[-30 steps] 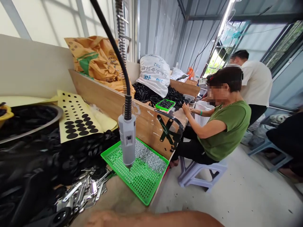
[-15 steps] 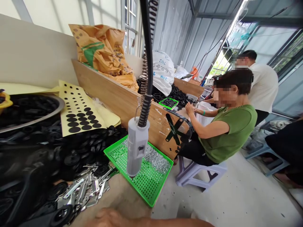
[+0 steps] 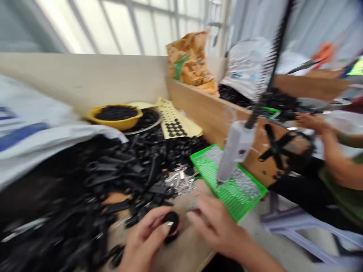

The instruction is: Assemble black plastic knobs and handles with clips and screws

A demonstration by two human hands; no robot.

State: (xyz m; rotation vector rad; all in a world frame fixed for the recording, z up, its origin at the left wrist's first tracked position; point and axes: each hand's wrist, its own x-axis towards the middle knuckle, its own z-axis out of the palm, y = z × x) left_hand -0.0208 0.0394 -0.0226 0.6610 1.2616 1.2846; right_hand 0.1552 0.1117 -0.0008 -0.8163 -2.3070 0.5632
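Observation:
My left hand [image 3: 149, 236] grips a round black plastic part [image 3: 170, 222] between thumb and fingers, low over the work surface. Just to its right, my right hand [image 3: 214, 223] has its fingers curled together. A small greyish thing shows at those fingertips, too blurred to name. Beyond the hands lies a pile of flat silver metal pieces [image 3: 181, 180]. A grey-white electric screwdriver [image 3: 236, 149] hangs on a coiled spring above a green perforated tray [image 3: 202, 164] of small silver fasteners.
Black plastic parts [image 3: 113, 170] heap across the left, below a white sack [image 3: 36, 113]. Behind are a yellow bowl [image 3: 113, 124] and a yellow sheet of black discs [image 3: 181, 115]. A wooden divider [image 3: 195, 98] runs along the right; a co-worker's arm [image 3: 334, 147] is beyond it.
The view has swung left, and the screwdriver and tray appear farther right. My left hand has come into view with the round black part; my right hand now shows beside it.

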